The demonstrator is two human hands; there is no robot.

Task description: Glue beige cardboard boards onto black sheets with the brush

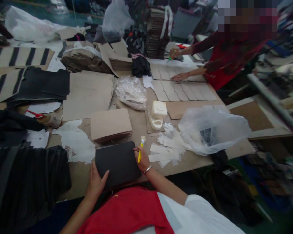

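Note:
A stack of black rectangular sheets (117, 164) lies at the table's front edge, before my body. Against its left edge rests my left hand (96, 180), fingers stretched out, with the thumb over the near left corner. My right hand (142, 160) is closed around a yellow-handled brush (139, 156), whose whitish head points up and away. Fingers of that hand also touch the right edge of the black stack. Just beyond it sits a pile of tan boards (111, 124). A cream plastic container (158, 110) with a cut opening stands farther back.
White strips (166, 146) and a clear plastic bag (212, 130) lie to the right. On the left are black folded pieces (26, 182) and a red-tipped bottle (50, 120). Across the table, a co-worker's hands (180, 76) work over pale panels (185, 91).

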